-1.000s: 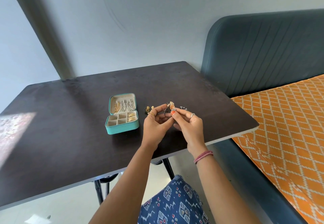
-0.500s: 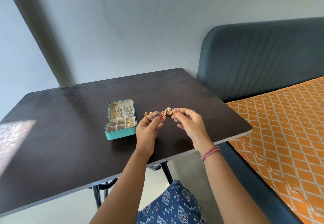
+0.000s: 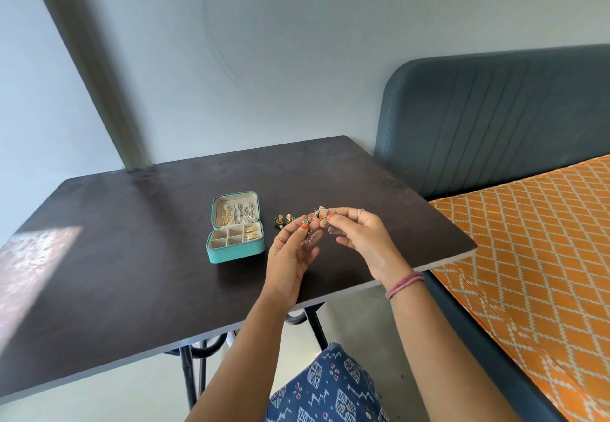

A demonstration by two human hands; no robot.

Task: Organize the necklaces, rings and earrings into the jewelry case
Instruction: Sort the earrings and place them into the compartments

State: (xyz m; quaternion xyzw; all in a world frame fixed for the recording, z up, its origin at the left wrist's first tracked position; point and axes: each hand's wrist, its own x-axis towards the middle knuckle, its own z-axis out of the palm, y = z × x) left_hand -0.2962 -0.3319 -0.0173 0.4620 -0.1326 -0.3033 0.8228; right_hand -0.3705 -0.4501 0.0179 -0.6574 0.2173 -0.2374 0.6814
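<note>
Both hands hold jewelry above the bench [image 3: 132, 256], just right of the open case [image 3: 236, 240]. The left hand [image 3: 290, 256] pinches a small dangling earring [image 3: 307, 223]; the right hand [image 3: 359, 240] pinches another piece [image 3: 321, 215], too small to identify. Best to separate them gently, keeping dangles from tangling. The case's long axis runs away from the person, lid at the far end.

The right hand [image 3: 366, 240] wears a silver ring [image 3: 360, 212] and a pink thread bracelet [image 3: 404, 285]; nails are orange. At the bottom of the frame, blue patterned clothing [image 3: 330, 388].
</note>
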